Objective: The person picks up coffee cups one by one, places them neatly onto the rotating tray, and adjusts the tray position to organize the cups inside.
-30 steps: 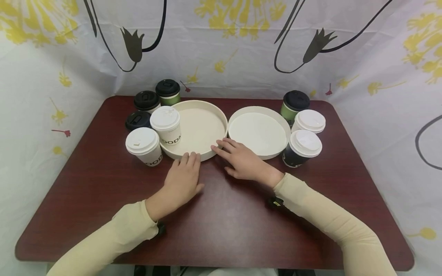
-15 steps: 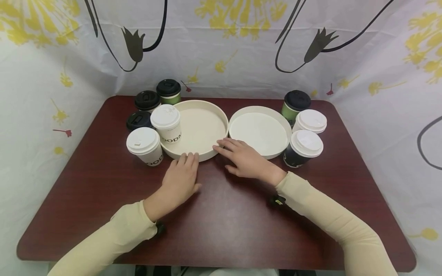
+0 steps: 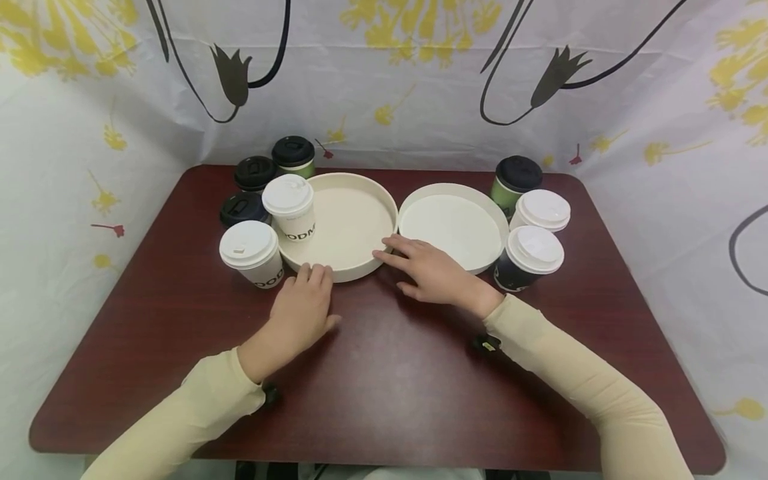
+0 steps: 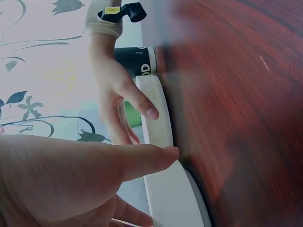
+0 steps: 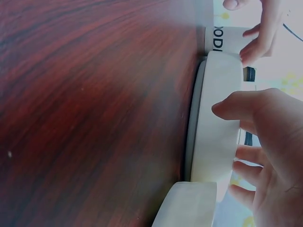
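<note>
Left tray: round cream tray [image 3: 357,213], flat on the desk [image 3: 384,393], left of centre. Rim meets the right tray, or nearly so.
Right tray: smaller, whiter round tray [image 3: 453,230], also flat on the desk.
Cup in tray: white-lidded cup [image 3: 292,212], upright inside the left tray, at its left side. Dark lettering on its wall.
Left hand: [image 3: 300,313] at the front rim of the left tray. Fingers [image 3: 313,277] close together, tips touching the rim; thumb held well out. No grip.
Right hand: [image 3: 435,273] at the right front of the same tray, near where the trays meet. Fingers spread and fairly straight, tips over the rim; thumb outside the wall. Cannot tell if the thumb touches. Nothing gripped.
Left cups: front-left cup [image 3: 252,255], white lid, just beside the left tray. Behind it, a navy-lidded cup [image 3: 243,208], a black-lidded cup [image 3: 255,173] and a green cup [image 3: 294,157] with black lid.
Right cups: dark cup [image 3: 528,260] with white lid beside the right tray, rear white-lidded cup [image 3: 542,210] behind it, black-lidded green cup [image 3: 515,183] farthest back.
Backdrop: pale cloth [image 3: 432,133], yellow and grey plant prints.
</note>
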### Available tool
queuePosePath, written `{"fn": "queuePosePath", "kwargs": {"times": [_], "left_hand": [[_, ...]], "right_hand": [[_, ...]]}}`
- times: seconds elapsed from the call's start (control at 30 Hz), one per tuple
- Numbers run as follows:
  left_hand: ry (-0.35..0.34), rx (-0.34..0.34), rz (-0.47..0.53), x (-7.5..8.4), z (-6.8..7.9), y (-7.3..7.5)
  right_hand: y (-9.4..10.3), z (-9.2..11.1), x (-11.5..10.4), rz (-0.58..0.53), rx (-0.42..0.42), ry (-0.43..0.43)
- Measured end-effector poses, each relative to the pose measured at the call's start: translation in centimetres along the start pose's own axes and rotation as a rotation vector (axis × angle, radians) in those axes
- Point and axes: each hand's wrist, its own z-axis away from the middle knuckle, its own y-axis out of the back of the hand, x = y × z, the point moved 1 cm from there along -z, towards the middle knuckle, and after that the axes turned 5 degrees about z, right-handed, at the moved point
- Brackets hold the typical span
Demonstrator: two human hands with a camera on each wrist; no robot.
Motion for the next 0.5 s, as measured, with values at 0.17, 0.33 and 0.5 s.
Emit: {"fn": "queuePosePath", "kwargs": {"times": [0.17, 0.33, 0.5], "left_hand": [[-0.006, -0.041, 0.052, -0.8, -0.4, 0.7], [-0.001, 0.044, 0.115, -2.5, -0.6, 2.6], [0.047, 0.173, 0.127, -4.9, -0.3, 5.0]], "right_hand": [[0.2, 0.0, -0.2, -0.005, -0.022, 0.007], [0.4, -0.1, -0.4, -0.002, -0.033, 0.01], [0.5, -0.2, -0.6, -0.005, -0.042, 0.009]]}}
